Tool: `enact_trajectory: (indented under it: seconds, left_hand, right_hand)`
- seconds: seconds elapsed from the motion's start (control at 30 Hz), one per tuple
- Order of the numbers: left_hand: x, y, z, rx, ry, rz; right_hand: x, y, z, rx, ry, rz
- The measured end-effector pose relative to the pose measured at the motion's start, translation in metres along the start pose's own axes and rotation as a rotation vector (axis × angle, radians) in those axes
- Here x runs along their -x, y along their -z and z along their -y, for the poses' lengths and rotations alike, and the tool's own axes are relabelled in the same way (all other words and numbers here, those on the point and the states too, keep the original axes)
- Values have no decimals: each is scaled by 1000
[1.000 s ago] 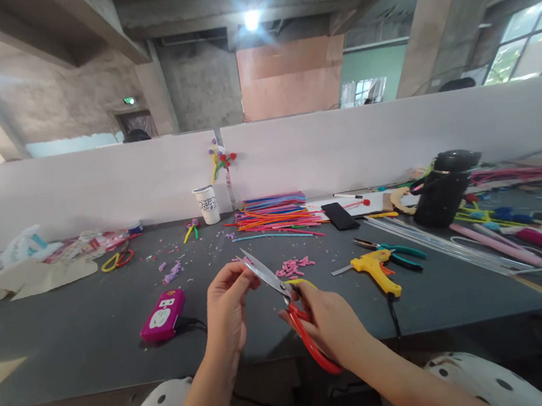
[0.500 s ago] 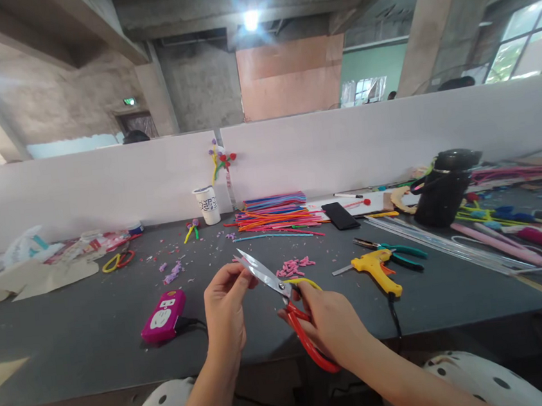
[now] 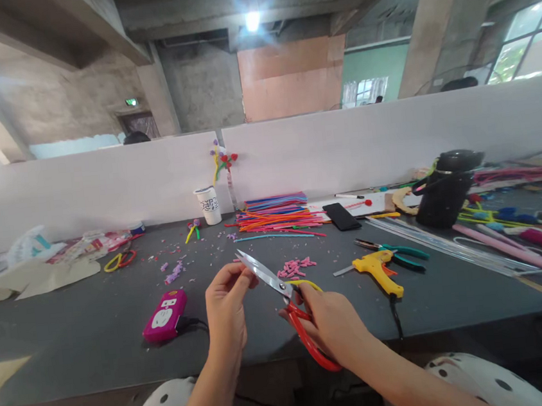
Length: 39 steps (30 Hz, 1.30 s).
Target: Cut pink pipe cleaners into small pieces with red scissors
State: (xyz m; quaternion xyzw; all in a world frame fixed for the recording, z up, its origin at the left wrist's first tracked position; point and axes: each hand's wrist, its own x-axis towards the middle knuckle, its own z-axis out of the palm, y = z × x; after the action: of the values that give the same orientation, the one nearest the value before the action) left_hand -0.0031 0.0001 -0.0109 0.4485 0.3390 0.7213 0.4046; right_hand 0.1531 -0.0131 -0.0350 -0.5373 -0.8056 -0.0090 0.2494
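My right hand (image 3: pixel 329 316) is closed around the handles of a pair of scissors (image 3: pixel 264 275), one handle red and the other yellow. The blades point up and left, their tip beside the fingers of my left hand (image 3: pixel 228 301). Those fingers are pinched on a small pink pipe cleaner piece, of which only a bit shows by the blade tip. Just right of the blades lies a pile of short pink pieces (image 3: pixel 296 267). Behind it is a bundle of long pipe cleaners (image 3: pixel 273 219) in red, orange, blue and pink.
To the right lie a yellow glue gun (image 3: pixel 378 272), teal-handled pliers (image 3: pixel 405 253), a black phone (image 3: pixel 341 216) and a black thermos (image 3: pixel 448 191). At left are a magenta box (image 3: pixel 165 316) with a cable, purple scraps (image 3: pixel 175 272) and other scissors (image 3: pixel 120 261). A paper cup (image 3: pixel 209 206) stands behind.
Hands and scissors keep almost the same pose. The whole view has shifted very slightly.
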Motion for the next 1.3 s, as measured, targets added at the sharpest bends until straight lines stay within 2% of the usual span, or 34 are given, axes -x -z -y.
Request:
enact_trajectory:
  seconds: [0.6,0.8,1.07,1.3]
  left_hand:
    - [-2,1,-3,-3,9,3]
    - [-1,-1,-4,5,30,-25]
    - [-1,1,-3,-12,7,29]
    - [-1,1,-4,-12,15,27]
  right_hand:
    - [0,0,-4,-9,-5,26]
    - [-1,4,-3,-98,-41,5]
    - [-1,5,1,-20,-14,31]
    - [-1,4,0,12,-16,29]
